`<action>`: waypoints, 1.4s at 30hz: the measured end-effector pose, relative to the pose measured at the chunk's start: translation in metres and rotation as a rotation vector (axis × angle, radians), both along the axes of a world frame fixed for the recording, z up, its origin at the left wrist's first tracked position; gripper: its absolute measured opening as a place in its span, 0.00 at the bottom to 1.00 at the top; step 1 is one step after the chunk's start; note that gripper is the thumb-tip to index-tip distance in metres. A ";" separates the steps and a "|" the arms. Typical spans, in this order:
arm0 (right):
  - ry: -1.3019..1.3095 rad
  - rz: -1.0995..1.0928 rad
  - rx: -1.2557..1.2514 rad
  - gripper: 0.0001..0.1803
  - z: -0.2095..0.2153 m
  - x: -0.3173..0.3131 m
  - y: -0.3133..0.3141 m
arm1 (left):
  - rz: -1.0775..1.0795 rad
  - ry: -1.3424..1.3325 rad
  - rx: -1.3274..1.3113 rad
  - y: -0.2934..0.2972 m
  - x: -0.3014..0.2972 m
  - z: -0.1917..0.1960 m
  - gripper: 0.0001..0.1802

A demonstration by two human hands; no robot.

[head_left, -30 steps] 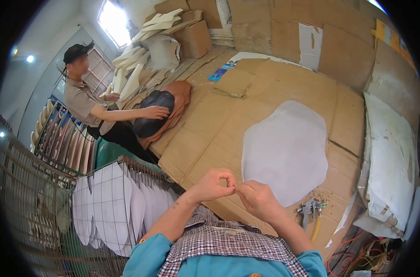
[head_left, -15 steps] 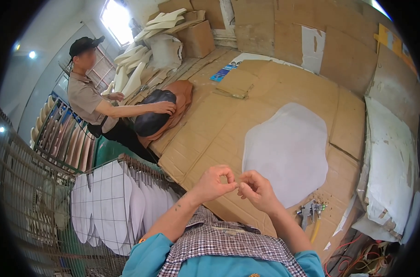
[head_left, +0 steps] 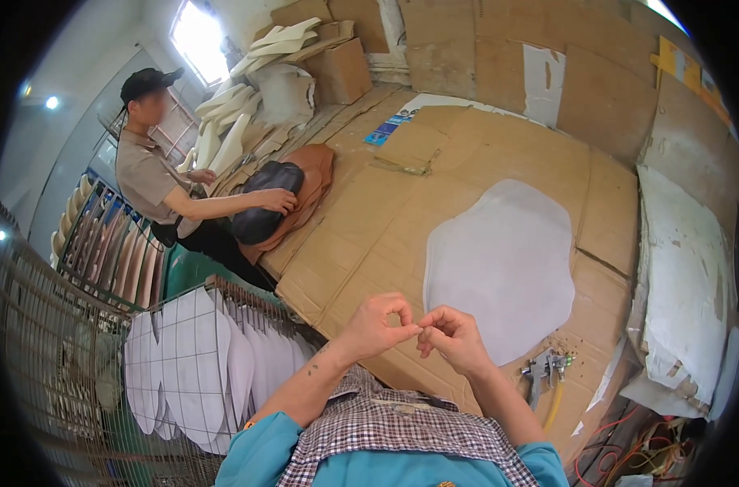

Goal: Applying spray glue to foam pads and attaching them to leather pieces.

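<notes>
- Big table (head_left: 483, 154) covered in brown cardboard, filling most of the view.
- Pale sheet (head_left: 503, 264) lying flat on the cardboard, just past the two hands.
- White crumpled sheets (head_left: 686, 284) at the right edge of the table.
- Wire rack (head_left: 183, 357) at lower left, with white cut pieces hanging in a row.
- Another person (head_left: 154, 178) standing at the far left side of the table, in a dark cap.
- That person's hand (head_left: 278, 200) resting on a dark piece (head_left: 264, 211), which lies on a brown piece (head_left: 308, 183).
- Cardboard box (head_left: 337, 69) and a stack of pale shapes (head_left: 223, 134) at the far end.
- Left hand (head_left: 381, 325) held up in front of the chest, thumb and first finger curled into a ring, tips pinched.
- Right hand (head_left: 450, 337) right beside it, fingers curled in, tips meeting the left hand's tips.
- Both hands pinching at the same spot; whatever sits between the fingertips too small to see, so cannot tell what.
- Spray gun (head_left: 544, 373) with a yellow hose lying on the table, just right of the right hand.
- Small blue card (head_left: 388, 128) lying far up the table.
</notes>
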State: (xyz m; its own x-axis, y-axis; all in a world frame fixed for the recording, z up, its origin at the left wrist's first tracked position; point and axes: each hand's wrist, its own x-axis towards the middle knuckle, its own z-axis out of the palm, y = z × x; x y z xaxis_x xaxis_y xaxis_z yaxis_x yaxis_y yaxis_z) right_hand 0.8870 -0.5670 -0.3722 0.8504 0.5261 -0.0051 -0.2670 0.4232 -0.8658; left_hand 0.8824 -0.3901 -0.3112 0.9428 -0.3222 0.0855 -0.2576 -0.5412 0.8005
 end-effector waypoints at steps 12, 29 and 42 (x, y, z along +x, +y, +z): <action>0.017 -0.027 -0.061 0.04 -0.004 -0.004 0.011 | 0.042 0.071 -0.008 0.008 -0.002 -0.021 0.08; 0.125 -0.105 -0.125 0.06 -0.015 0.005 0.028 | -0.081 0.207 -0.073 0.031 0.025 -0.048 0.08; 0.334 -0.147 -0.382 0.06 -0.071 0.059 0.097 | 0.917 -0.067 0.308 0.281 0.226 -0.185 0.12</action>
State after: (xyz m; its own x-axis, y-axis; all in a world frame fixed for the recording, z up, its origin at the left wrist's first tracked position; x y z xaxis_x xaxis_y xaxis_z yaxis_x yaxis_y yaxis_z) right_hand 0.9465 -0.4697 -0.4429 0.8341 0.3091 -0.4568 -0.5167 0.1478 -0.8433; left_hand 1.1083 -0.1096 -0.4960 0.8354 0.5182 0.1835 0.3285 -0.7382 0.5891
